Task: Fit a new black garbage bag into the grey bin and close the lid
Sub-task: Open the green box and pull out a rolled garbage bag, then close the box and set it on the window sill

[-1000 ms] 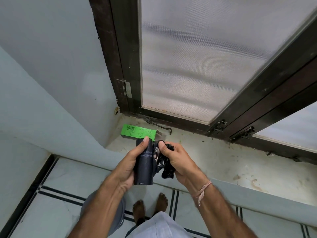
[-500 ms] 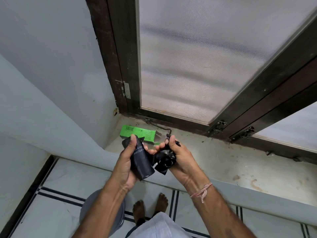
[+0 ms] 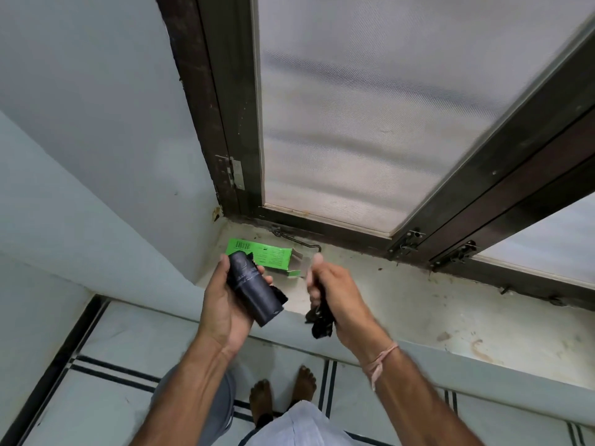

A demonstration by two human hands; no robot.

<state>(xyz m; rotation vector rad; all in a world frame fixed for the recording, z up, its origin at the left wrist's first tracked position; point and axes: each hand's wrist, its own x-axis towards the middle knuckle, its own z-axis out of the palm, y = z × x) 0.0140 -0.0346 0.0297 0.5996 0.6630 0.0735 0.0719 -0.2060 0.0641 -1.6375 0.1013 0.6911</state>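
Note:
My left hand grips a black roll of garbage bags, tilted with its torn end toward the lower right. My right hand is closed on a separate crumpled black garbage bag that hangs below the fist. The two hands are apart, over the edge of a window ledge. The grey bin stands on the floor below, mostly hidden behind my left forearm; I cannot see its lid or opening.
An open green cardboard box lies on the ledge in the corner, just behind my hands. A dark-framed mesh window rises above the ledge. My bare feet stand on a white tiled floor with black lines.
The hands have pulled apart. The bag in my right hand has come off the roll, which stays in my left hand.

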